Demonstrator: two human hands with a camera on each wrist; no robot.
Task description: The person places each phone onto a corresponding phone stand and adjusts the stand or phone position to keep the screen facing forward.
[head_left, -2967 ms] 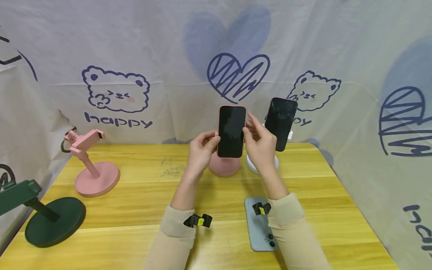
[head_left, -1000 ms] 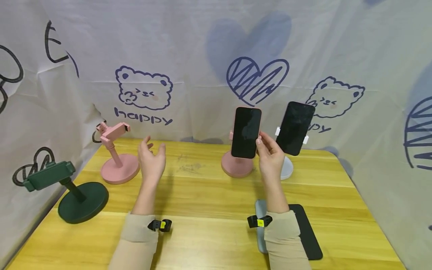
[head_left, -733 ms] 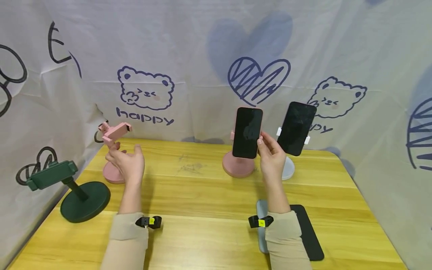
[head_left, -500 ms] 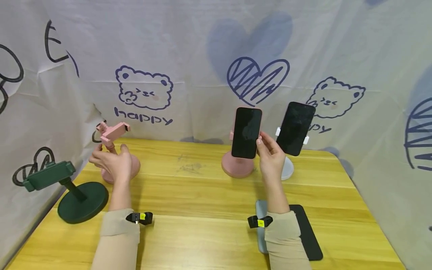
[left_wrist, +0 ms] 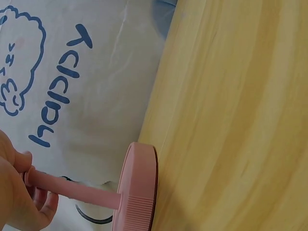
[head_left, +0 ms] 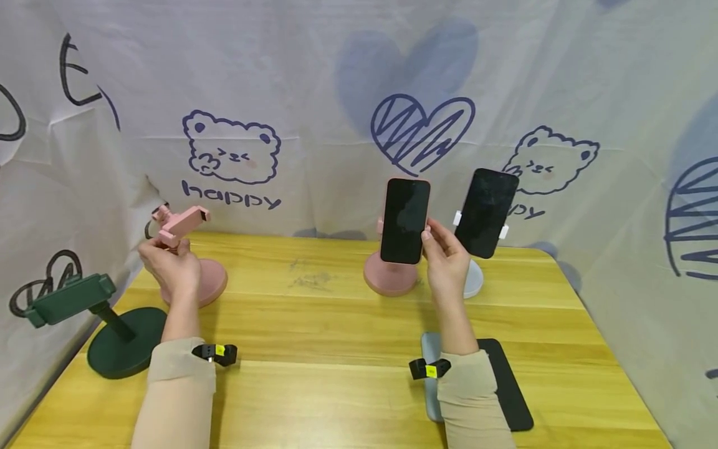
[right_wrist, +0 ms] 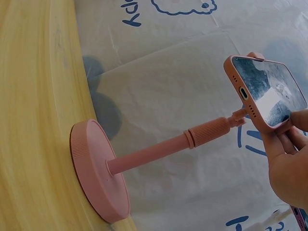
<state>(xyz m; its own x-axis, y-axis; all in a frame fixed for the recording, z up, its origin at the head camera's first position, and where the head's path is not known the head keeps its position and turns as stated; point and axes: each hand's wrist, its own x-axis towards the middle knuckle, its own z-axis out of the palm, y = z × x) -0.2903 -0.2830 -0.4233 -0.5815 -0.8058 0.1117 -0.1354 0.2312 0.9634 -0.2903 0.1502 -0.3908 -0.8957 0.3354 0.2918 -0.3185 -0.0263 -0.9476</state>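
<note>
At the back left, my left hand (head_left: 175,267) grips the upper stem of a pink phone stand (head_left: 209,284), just below its clamp. The left wrist view shows my fingers round the stem (left_wrist: 79,191), with the round base on the table. My right hand (head_left: 449,262) pinches the right edge of a smartphone (head_left: 405,221) with a dark screen and a pink case. That phone sits upright in the clamp of a second pink phone stand (head_left: 391,274). The right wrist view shows this stand's tilted stem (right_wrist: 151,153) and the thumb on the phone's edge.
Right of it, a white stand (head_left: 473,279) holds another dark-screened phone (head_left: 487,213). A green stand (head_left: 126,343) is at the front left. A light blue phone (head_left: 430,399) and a black phone-shaped slab (head_left: 507,386) lie partly under my right forearm. Printed cloth (head_left: 320,174) hangs behind the table.
My left hand has let go of the phone at the centre, moved left and taken hold of the left pink stand's stem. My right hand stays on the phone's right edge.
</note>
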